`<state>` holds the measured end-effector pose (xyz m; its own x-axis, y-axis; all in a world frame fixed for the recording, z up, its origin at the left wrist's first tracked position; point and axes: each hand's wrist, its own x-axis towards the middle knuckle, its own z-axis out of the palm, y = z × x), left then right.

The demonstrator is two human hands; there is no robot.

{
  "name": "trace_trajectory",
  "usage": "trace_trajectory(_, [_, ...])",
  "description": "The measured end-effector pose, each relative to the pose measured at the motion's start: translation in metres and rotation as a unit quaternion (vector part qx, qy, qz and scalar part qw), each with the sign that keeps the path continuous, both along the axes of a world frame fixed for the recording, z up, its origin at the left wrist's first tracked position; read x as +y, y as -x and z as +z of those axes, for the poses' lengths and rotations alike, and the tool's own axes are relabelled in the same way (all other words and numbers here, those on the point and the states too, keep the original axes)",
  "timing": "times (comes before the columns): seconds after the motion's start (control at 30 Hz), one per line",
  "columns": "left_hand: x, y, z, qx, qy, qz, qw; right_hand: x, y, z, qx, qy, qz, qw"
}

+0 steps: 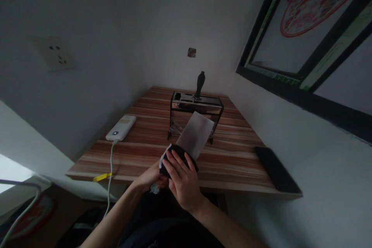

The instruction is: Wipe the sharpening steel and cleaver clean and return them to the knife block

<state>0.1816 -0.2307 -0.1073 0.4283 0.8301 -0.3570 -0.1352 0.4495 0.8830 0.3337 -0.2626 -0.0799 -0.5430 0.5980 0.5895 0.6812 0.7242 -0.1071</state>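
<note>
A kitchen cleaver with a broad, pale rectangular blade point(196, 133) points up and away from me over the table's front part. Near its handle end lies a black cloth point(166, 167) with a white edge. My right hand point(183, 186) rests on top of the cloth, its fingers laid across it and pressing it against the blade. From below and to the left, my left hand point(152, 176) grips the cleaver; its fingers and the handle are mostly hidden. A small clear crumpled plastic piece point(155, 188) shows just under that hand.
Behind the blade stands a metal knife rack point(197, 102), one black-handled knife point(200, 83) upright in it. A white power bank point(121, 127) with a cable point(111, 162) lies left, near a yellow strip point(102, 177). A black phone point(277, 168) lies at the wooden table's point(232, 155) right edge.
</note>
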Motion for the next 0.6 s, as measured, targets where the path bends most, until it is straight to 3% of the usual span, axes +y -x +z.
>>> trace_trajectory(0.33, [0.000,-0.004,0.006,0.007,-0.034,-0.018,0.999,0.007,-0.014,0.000,-0.049,0.024,0.029,0.998])
trace_trajectory(0.6, [-0.001,-0.007,0.014,-0.027,-0.053,-0.039,0.997,0.010,-0.024,0.009,-0.105,0.024,0.041,0.993])
